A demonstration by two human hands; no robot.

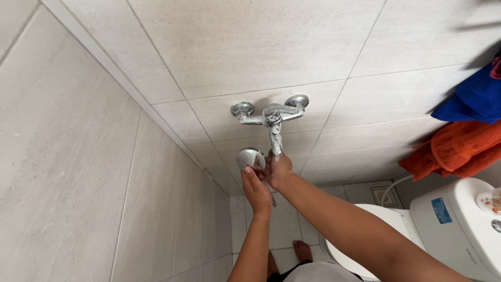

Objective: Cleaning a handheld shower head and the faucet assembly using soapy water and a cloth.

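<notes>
Left hand [255, 189] cups chrome shower head [250, 157]; right hand [278, 170] grips spout of wall-mounted mixer tap [272, 118]. White toilet [459, 224], blue rectangular label on cistern, lower right. Orange towel [459, 149], blue cloth [477, 96] hang above.

Bare arms, no sleeves, barefoot

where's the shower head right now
In the head view, the round chrome shower head sits just left of centre, held by the left hand below the wall mixer tap, beside the right hand.
</notes>
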